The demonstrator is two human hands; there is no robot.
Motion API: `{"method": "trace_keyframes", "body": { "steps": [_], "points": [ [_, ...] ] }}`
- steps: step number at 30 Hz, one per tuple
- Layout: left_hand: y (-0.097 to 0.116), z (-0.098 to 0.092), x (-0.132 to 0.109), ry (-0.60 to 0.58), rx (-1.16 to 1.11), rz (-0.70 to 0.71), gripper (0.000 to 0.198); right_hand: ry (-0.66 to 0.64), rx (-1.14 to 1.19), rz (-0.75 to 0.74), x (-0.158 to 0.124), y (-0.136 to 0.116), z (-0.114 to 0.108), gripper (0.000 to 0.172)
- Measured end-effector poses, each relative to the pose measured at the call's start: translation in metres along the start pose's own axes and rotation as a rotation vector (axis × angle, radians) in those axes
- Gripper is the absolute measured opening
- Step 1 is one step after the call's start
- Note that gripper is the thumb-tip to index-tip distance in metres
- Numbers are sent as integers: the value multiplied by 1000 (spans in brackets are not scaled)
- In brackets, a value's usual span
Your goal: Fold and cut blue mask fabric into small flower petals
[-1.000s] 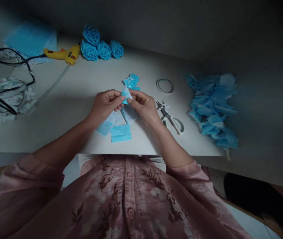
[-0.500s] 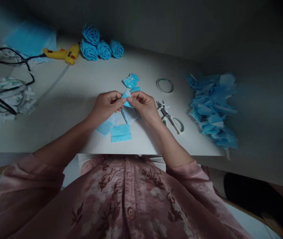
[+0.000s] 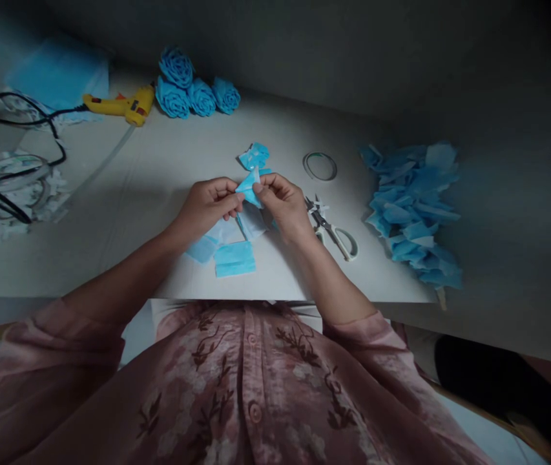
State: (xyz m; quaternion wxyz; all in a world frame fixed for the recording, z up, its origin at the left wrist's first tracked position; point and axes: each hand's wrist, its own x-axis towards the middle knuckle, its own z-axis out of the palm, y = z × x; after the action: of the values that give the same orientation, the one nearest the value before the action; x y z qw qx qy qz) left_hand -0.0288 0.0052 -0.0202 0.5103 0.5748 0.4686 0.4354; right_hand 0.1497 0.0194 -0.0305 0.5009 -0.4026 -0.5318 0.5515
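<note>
Between my two hands is a small folded piece of blue fabric (image 3: pixel 250 188), thin and pointed at the top. My left hand (image 3: pixel 211 201) pinches its left corner between thumb and finger. On the other side, my right hand (image 3: pixel 283 201) grips its right edge, thumb on top. Just beyond the fingertips lies a crumpled blue fabric piece (image 3: pixel 254 155) with shiny spots. Under and in front of my hands are pale fabric pieces (image 3: pixel 224 230) and a flat blue fabric rectangle (image 3: pixel 235 259). Scissors (image 3: pixel 329 227) with white handles lie right of my right hand.
A yellow glue gun (image 3: pixel 134 106) with a black cord is at the back left, beside several blue fabric roses (image 3: pixel 202 97). A wire coil (image 3: pixel 320 166) lies beyond the scissors. Blue scraps (image 3: pixel 413 213) are heaped at right, white scraps (image 3: pixel 18 194) at left.
The blue fabric piece between my hands has been turned and folded into a sharper triangle. My right thumb has shifted slightly right. The things on the table stay in place.
</note>
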Motion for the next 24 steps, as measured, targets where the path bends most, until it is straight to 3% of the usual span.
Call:
{"method": "trace_keyframes", "body": {
  "steps": [7,18,24],
  "points": [
    [2,0,0,-1,3,-2,24,-2,31,5,0,-1,1,59],
    [6,1,-1,99,34,6,26,-5,-32,10,-3,-3,-4,47],
    [8,1,-1,87,30,-17,26,-82,-32,22,-2,6,-4,62]
  ]
}}
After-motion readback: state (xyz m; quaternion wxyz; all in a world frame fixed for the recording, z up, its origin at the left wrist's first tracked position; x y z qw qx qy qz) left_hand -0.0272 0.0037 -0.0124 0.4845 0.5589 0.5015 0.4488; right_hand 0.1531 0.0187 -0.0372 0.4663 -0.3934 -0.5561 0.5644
